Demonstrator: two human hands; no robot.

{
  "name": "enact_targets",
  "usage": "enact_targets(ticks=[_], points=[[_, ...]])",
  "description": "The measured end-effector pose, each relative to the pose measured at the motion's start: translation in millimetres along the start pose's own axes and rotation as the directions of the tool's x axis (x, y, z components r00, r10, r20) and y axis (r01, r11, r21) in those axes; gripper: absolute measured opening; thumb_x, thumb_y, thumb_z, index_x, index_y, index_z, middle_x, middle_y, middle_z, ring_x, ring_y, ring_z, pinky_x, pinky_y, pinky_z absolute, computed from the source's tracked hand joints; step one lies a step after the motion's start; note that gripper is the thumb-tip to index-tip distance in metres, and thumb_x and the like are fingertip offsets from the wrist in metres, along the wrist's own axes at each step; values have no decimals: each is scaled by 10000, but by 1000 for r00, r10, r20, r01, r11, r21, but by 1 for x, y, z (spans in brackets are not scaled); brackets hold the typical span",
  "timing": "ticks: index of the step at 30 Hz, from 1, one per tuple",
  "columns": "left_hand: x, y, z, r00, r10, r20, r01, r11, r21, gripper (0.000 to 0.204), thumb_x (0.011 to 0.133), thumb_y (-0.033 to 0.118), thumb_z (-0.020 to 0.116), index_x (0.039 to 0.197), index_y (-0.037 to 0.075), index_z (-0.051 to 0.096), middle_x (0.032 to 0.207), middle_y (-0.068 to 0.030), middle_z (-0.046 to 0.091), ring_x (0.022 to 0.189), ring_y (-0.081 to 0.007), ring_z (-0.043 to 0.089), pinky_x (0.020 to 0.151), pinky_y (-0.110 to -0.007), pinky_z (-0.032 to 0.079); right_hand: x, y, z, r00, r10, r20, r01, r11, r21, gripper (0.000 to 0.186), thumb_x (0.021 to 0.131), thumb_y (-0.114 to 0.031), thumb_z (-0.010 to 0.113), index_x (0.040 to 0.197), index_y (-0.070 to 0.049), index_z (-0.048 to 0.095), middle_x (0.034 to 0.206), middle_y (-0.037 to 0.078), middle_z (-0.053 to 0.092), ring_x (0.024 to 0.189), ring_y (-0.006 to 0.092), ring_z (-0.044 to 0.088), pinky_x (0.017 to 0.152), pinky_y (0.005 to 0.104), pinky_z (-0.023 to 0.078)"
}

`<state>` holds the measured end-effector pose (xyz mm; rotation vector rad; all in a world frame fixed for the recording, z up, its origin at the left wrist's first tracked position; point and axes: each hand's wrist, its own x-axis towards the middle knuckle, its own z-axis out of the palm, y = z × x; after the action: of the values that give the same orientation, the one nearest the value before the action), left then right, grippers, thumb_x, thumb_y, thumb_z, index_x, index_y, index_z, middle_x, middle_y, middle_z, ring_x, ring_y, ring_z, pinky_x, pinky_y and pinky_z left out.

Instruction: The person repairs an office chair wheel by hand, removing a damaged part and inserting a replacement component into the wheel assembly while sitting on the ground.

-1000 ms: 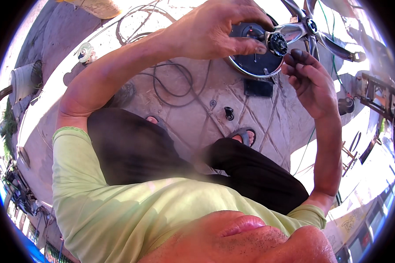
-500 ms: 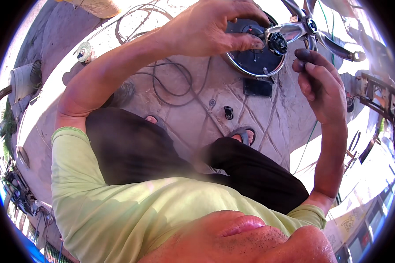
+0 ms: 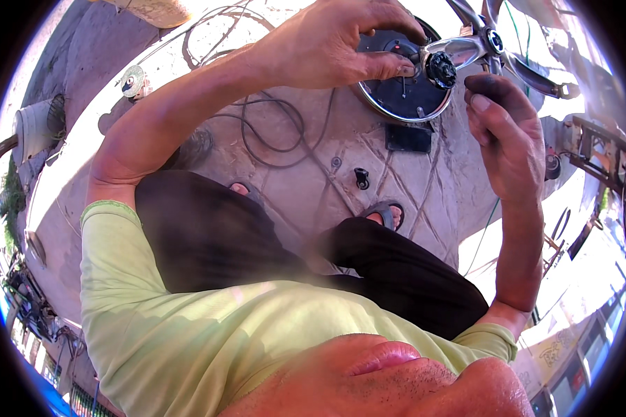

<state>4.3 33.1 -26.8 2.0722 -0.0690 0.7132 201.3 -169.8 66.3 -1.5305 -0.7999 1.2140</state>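
A shiny metal star-shaped chair base (image 3: 458, 48) with several legs is at the upper right. My left hand (image 3: 341, 48) reaches in from the left, its thumb and fingers around the end of one leg. At that end sits a black caster (image 3: 440, 70). Just right of the caster is my right hand (image 3: 506, 128), fingers curled and thumb pressed toward the dark-smudged index finger; anything between them is hidden. Behind the leg lies a round black disc with a chrome rim (image 3: 402, 110), like a stool seat.
A black flat rectangle (image 3: 408, 138), phone-like, lies on the floor below the disc. A loose caster (image 3: 362, 178) rests by my foot. A dark cable (image 3: 278, 151) coils across the paving. At the left stands a white bucket (image 3: 36, 132); a metal frame (image 3: 595, 153) is at the right.
My right hand has shifted slightly left, and its fingers have turned and curled a little. My left hand and the chair base stay almost still.
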Motion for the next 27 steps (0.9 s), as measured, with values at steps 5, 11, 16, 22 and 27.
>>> enact_targets(ticks=[5, 11, 16, 22, 27], points=[[-1, -1, 0, 1000, -13, 0, 13, 999, -32, 436, 902, 193, 789, 1276, 23, 641, 1265, -193, 645, 1206, -346, 619, 1035, -449, 501, -1, -6, 8, 997, 1, -72, -12, 988, -155, 259, 935, -66, 717, 1186, -5, 699, 986, 4, 688, 789, 29, 550, 671, 182, 407], [-2, 2, -1, 998, -54, 14, 55, 998, -22, 417, 892, 172, 790, 1253, 15, 650, 1258, -194, 644, 1197, -348, 622, 1024, -446, 509, 4, -7, 16, 993, -6, -120, -23, 972, -235, 278, 915, -50, 750, 1181, -4, 682, 1051, 27, 707, 921, 77, 646, 795, 205, 506], [-1, 4, -3, 998, -62, 21, 63, 998, -24, 401, 889, 161, 792, 1235, 12, 655, 1229, -189, 645, 1173, -345, 628, 1009, -445, 516, 4, -7, 16, 992, -11, -128, -22, 968, -248, 291, 911, -56, 763, 1182, 4, 678, 1045, 38, 708, 936, 87, 656, 811, 218, 523], [-1, 4, -3, 999, -52, 11, 52, 998, -24, 380, 900, 161, 787, 1228, 20, 658, 1213, -179, 646, 1158, -333, 632, 999, -439, 521, 6, -8, -3, 996, 68, -52, -71, 995, -67, 301, 949, -34, 617, 1243, 23, 642, 1102, 87, 698, 960, 153, 674, 847, 250, 534], [-3, 3, -2, 999, -38, 1, 38, 999, 10, 382, 899, 160, 788, 1230, 23, 658, 1223, -180, 646, 1167, -330, 631, 996, -436, 525, 5, 3, -17, 982, 185, -48, -163, 940, 300, 402, 958, 14, 463, 1344, 67, 560, 1244, 178, 666, 1134, 274, 684, 937, 313, 561]])
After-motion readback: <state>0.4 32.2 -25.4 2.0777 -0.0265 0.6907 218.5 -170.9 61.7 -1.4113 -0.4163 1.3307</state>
